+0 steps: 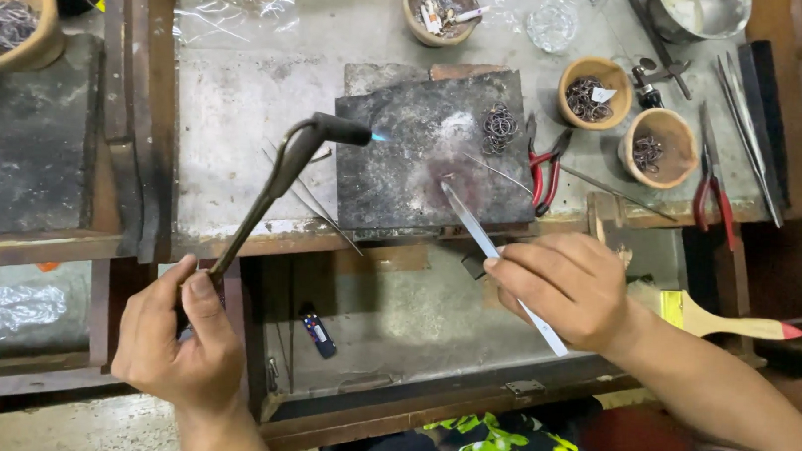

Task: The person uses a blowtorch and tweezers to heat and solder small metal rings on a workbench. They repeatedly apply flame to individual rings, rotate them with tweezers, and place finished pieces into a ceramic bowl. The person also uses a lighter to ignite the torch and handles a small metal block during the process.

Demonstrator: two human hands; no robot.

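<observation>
left hand (179,338) is wrapped tight around the lower handle of the torch (283,164), whose small blue flame points at the dark block (421,155) on the bench. right hand (568,289) pinches the tweezers (493,248) mid-length, tips resting on the block. judgement: both tools are stiff, light metal; the tweezer tips will run hot, so grip well back. wire rings (499,127) lie nearby on the block, small and easily bent.

Left hand (179,338) near left, fist closed, thumb laid over curled fingers, wrist straight. Right hand (569,286) near right, fingers pinched together, knuckles up, bare forearm running off to the near right corner.
</observation>
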